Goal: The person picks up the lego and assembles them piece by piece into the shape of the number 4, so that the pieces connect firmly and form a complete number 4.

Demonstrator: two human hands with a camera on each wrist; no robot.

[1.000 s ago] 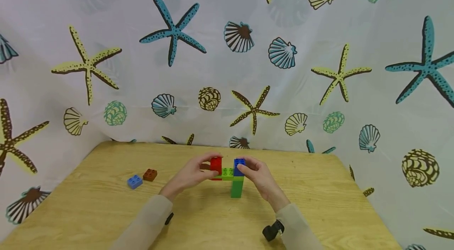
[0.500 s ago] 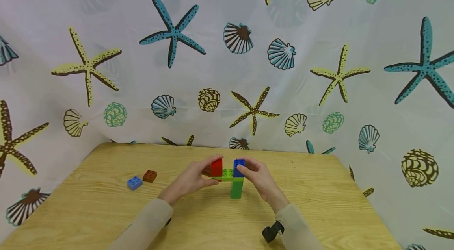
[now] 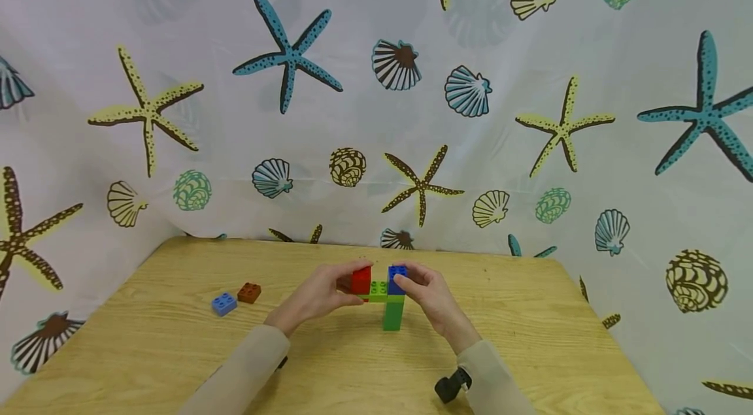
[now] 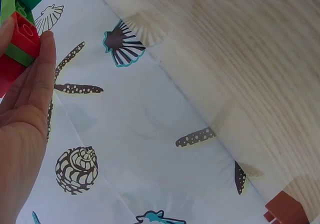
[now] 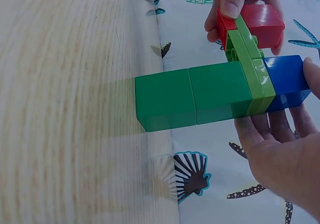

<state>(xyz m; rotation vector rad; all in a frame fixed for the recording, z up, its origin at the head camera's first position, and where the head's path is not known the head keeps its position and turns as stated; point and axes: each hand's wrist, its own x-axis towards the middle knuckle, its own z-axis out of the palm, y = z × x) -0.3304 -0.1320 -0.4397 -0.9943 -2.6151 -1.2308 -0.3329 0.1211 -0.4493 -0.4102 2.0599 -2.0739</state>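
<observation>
Little moved: left hand (image 3: pixel 320 294) still pinches red brick (image 3: pixel 361 280); right hand (image 3: pixel 429 297) grips blue brick (image 5: pixel 285 81); right-wrist view shows green column (image 5: pixel 192 98).

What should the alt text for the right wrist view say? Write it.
A right hand steadies a toy-brick tower of two dark green bricks, a light green plate and a blue brick, standing on a wooden table, while the left hand pinches a red brick onto the plate.

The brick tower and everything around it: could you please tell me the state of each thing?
Green column: upright on the table.
Light green plate: on the column.
Blue brick: on the plate, held by right hand.
Red brick: gripped by left hand.
Loose blue brick, brown brick: lying apart, untouched.
</observation>
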